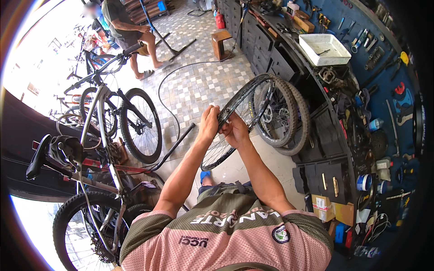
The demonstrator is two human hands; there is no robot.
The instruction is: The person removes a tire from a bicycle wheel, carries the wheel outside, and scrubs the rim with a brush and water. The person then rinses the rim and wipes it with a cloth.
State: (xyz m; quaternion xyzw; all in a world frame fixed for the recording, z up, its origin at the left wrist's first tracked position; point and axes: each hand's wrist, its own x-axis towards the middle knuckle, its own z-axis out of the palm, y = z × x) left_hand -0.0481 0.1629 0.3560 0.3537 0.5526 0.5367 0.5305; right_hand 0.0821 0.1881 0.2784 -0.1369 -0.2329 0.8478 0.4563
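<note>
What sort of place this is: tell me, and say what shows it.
Probably a bicycle repair workshop: a bicycle stands at left, hand tools hang at upper right, and the left hand and right hand hold a wheel.

Both hands hold the near part of a dark-rimmed bicycle wheel (239, 100), the left hand (209, 123) on its left side and the right hand (237, 132) on its right. Tyred wheels (307, 124) stand just beyond, beside a dark workbench bearing a white basket (346, 59). A silver-framed bicycle (96, 110) stands to the left, near another person (121, 27).
</note>
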